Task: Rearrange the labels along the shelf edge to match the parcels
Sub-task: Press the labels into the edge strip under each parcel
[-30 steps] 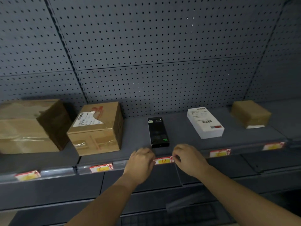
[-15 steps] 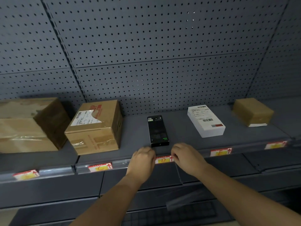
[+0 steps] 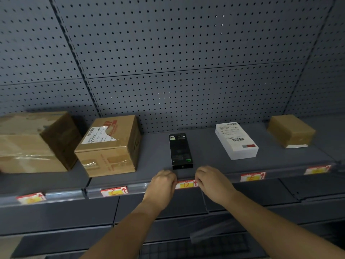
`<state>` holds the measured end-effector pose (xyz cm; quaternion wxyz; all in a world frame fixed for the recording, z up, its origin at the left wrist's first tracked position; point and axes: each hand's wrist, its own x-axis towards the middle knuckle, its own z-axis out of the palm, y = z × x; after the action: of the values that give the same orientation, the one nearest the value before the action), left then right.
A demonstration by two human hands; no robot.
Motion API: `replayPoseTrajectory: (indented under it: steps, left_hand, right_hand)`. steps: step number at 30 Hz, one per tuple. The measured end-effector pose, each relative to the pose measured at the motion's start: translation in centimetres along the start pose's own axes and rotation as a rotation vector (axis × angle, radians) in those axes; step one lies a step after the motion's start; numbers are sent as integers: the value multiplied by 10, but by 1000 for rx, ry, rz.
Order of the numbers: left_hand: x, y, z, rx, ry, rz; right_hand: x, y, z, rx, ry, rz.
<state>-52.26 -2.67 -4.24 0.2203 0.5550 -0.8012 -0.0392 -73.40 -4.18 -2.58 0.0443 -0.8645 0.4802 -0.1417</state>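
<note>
Several parcels stand on the grey shelf (image 3: 214, 165): a large brown carton (image 3: 31, 143), a taped carton (image 3: 110, 146), a flat black box (image 3: 180, 151), a white box (image 3: 237, 141) and a small brown packet (image 3: 291, 130). Red-and-yellow labels sit in the edge strip: one at far left (image 3: 30, 198), label C (image 3: 113, 191), label D (image 3: 185, 184), label E (image 3: 253, 177) and one at far right (image 3: 317, 169). My left hand (image 3: 162, 185) pinches label D's left end. Its right end is pinched by my right hand (image 3: 212, 183).
A perforated grey back panel (image 3: 177, 62) rises behind the shelf. Below the label strip lie lower grey shelf levels (image 3: 186, 245). A vertical seam (image 3: 85, 191) splits the strip between the two left cartons.
Both hands have closed in slightly on label D and stay at its ends. The view has shifted a little; the parcels and other labels have not moved.
</note>
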Motion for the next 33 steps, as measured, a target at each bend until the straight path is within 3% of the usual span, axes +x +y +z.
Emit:
replayPoseTrajectory:
  steps: [10,17,23,33]
  left_hand:
    - [-25,-23,-38,47,28,-38]
    - [-62,-100,-94,80,56,-86]
    - [-98,-175,-117,98,57,-51]
    - [-101,-200,-109,66,19,41]
  right_hand:
    - [20,-41,-2,120,120,-33]
    - [64,-129,15,144,120,-106]
    - [88,-195,46,122,73,-59]
    - [94,-216,66,22,60,18]
